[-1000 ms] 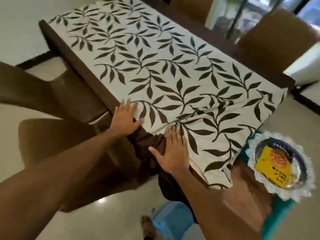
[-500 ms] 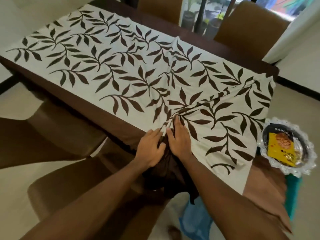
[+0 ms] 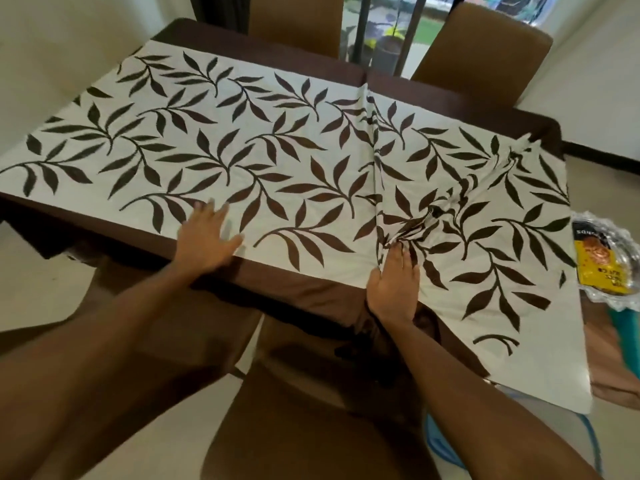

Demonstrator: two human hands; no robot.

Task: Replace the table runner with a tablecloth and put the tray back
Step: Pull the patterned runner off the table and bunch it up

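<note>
A cream tablecloth point(image 3: 277, 150) with dark brown leaf prints and a brown border covers the table. My left hand point(image 3: 207, 242) lies flat with spread fingers on the cloth near the front edge. My right hand point(image 3: 394, 278) presses flat on the cloth further right, fingertips at a bunched ridge of wrinkles point(image 3: 426, 220). A fold line runs across the cloth from that ridge to the far edge. The tray point(image 3: 613, 258), silvery with a white lace rim and a yellow packet on it, sits off the table's right end.
Brown chairs stand at the far side point(image 3: 481, 46) and right under my arms at the near side point(image 3: 311, 420). A teal object point(image 3: 627, 327) lies under the tray. A glass door is behind the table. The floor is pale tile.
My hands were together at the bunched cloth on the front edge; now the left hand has slid left across the cloth, while the right stays at the wrinkles. The view has shifted left.
</note>
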